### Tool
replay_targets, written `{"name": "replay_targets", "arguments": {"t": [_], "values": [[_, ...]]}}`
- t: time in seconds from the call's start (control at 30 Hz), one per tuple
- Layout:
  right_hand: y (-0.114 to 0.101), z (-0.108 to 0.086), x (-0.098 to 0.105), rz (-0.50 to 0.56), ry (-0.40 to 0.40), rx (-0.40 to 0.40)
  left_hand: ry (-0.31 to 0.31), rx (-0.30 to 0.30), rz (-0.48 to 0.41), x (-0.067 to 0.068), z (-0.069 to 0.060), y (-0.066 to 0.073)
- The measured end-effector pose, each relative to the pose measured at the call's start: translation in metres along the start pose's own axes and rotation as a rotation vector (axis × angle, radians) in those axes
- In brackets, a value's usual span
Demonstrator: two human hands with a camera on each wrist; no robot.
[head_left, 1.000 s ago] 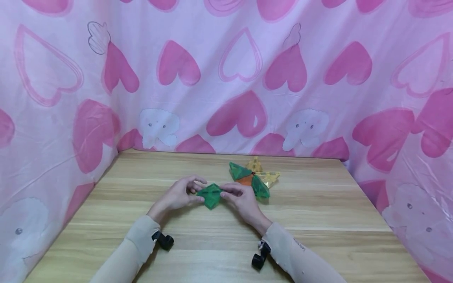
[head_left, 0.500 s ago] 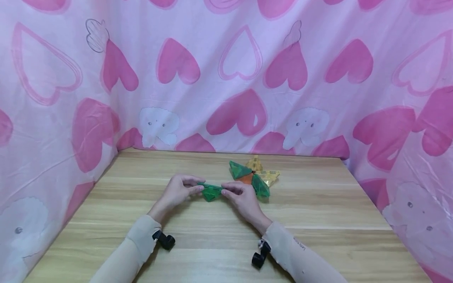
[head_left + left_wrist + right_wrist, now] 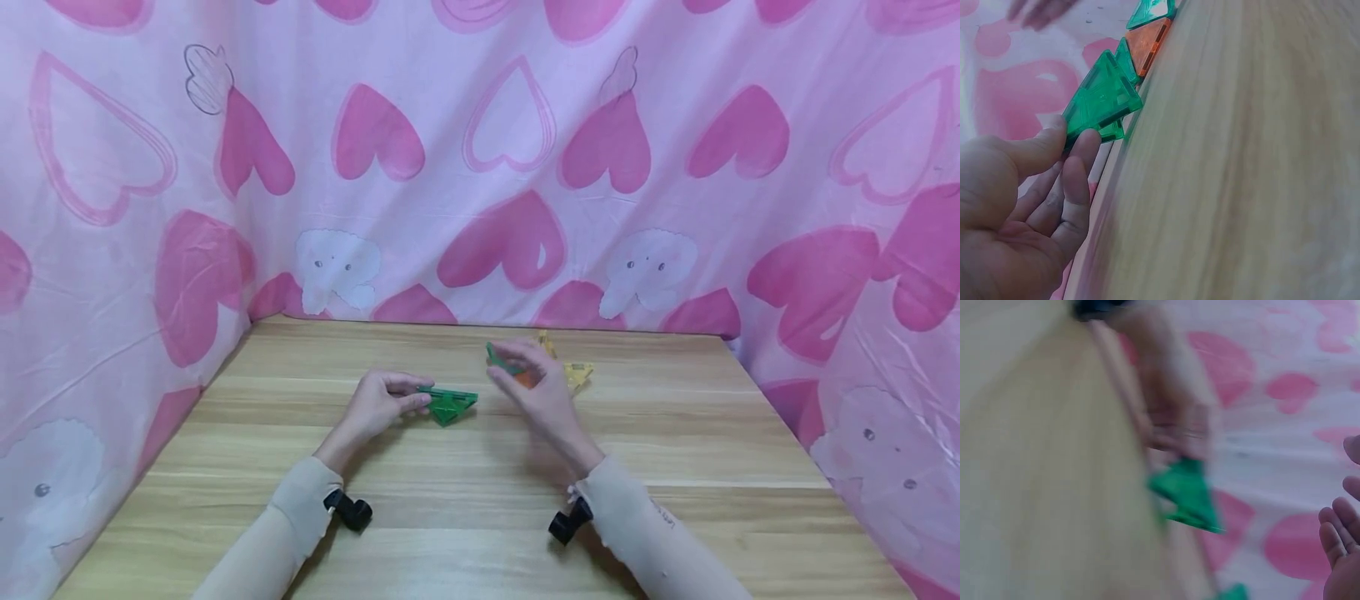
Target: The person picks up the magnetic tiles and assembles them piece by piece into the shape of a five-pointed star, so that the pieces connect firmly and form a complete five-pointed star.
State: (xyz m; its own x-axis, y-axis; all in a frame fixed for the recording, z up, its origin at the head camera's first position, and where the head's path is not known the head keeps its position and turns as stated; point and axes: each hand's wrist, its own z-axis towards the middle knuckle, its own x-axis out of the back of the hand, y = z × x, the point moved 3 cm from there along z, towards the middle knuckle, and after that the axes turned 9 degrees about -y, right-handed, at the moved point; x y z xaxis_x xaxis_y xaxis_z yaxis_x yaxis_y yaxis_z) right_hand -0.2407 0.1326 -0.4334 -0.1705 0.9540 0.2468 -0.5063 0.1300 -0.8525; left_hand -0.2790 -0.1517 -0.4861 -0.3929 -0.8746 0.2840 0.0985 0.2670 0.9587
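My left hand (image 3: 378, 410) pinches a pair of see-through green triangular magnetic tiles (image 3: 453, 405) by their left corner, between thumb and fingers. In the left wrist view one green triangle (image 3: 1100, 97) faces the camera, with another green edge below it. My right hand (image 3: 542, 385) is up over the flat tile arrangement, thumb and fingers apart, and holds nothing I can see. From behind it show a green tile (image 3: 499, 358), an orange tile (image 3: 524, 380) and a yellow tile (image 3: 580, 375). The rest of that arrangement is hidden by the hand.
The wooden table (image 3: 465, 525) reaches back to a pink heart-patterned curtain (image 3: 495, 242), which also hangs along both sides. A black wrist camera (image 3: 348, 510) is strapped to the left forearm, and another camera (image 3: 570, 521) to the right. The right wrist view is blurred.
The green tile pair has tipped from facing up to nearly edge-on. My right hand has let go of it and moved right and away, over the other tiles; my left hand keeps its pinch.
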Motion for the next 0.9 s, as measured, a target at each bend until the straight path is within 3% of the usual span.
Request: {"name": "replay_targets", "arguments": {"t": [0.13,0.23,0.33,0.4,0.53,0.6,0.73,0.9], "values": [[-0.009,0.010,0.040,0.052,0.136,0.051,0.000,-0.006,-0.024,0.000,0.000,0.001],[0.002,0.011,0.073,0.027,0.249,0.050,0.001,-0.018,-0.047,0.000,0.000,0.000],[0.026,0.006,0.104,-0.027,0.325,-0.025,0.000,-0.027,-0.068,0.000,0.000,-0.001],[0.045,-0.001,0.120,-0.035,0.333,-0.122,0.000,-0.030,-0.076,-0.001,-0.001,-0.001],[0.079,-0.016,0.139,-0.068,0.237,-0.323,0.001,-0.025,-0.077,-0.004,-0.002,-0.003],[0.092,-0.022,0.144,-0.091,0.160,-0.380,0.004,-0.018,-0.072,-0.004,-0.002,-0.003],[0.109,-0.026,0.145,-0.126,0.042,-0.401,0.024,-0.008,-0.059,-0.003,-0.001,-0.003],[0.114,-0.025,0.136,-0.146,-0.034,-0.410,0.033,-0.024,-0.058,-0.002,0.000,-0.001]]}}
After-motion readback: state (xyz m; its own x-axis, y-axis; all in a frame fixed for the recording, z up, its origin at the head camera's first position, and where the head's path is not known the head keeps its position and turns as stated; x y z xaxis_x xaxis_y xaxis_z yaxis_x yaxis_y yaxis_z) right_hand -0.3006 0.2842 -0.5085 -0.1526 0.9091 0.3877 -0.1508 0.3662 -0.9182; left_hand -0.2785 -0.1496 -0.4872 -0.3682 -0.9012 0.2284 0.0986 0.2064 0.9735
